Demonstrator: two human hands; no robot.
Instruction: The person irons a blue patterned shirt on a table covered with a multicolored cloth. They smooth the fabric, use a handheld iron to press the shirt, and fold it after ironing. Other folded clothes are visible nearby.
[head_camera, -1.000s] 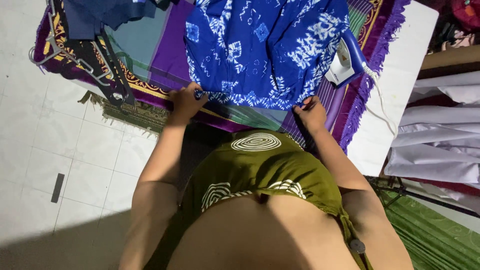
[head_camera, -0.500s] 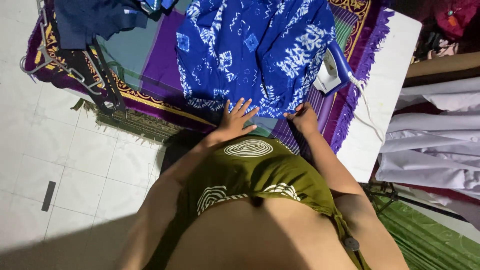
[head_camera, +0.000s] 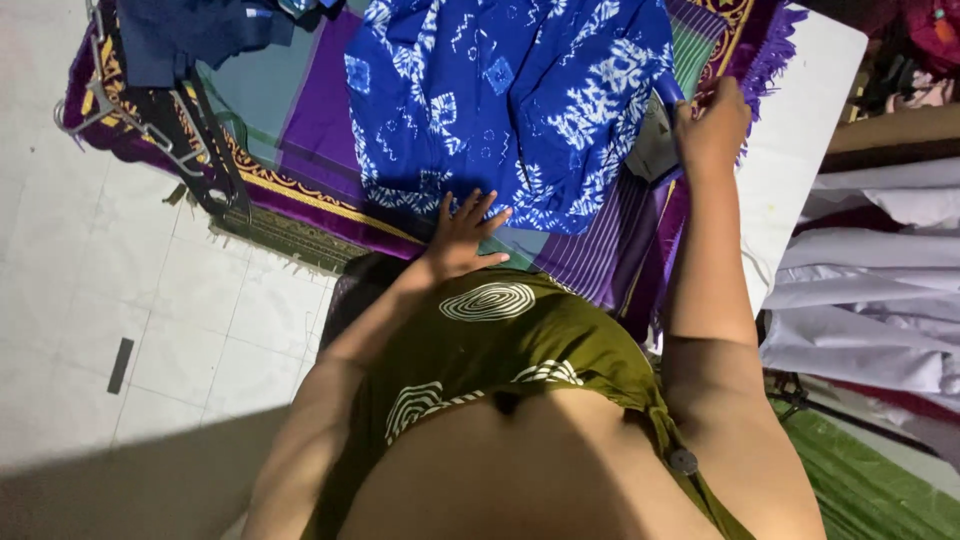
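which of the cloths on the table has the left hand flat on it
The bright blue cloth with white patterns; the left hand presses its near hem. The dark navy cloth lies untouched at the far left corner.

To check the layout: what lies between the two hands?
In the head view, the blue white-patterned cloth spans between left hand and right hand.

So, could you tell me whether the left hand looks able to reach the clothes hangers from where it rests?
Probably yes: the left hand lies flat on the blue batik cloth, and nothing blocks the way to the hangers.

The cloth (head_camera: 510, 90) is royal blue with white batik motifs (diamonds, zigzags), on a purple gold-bordered mat (head_camera: 310, 150).
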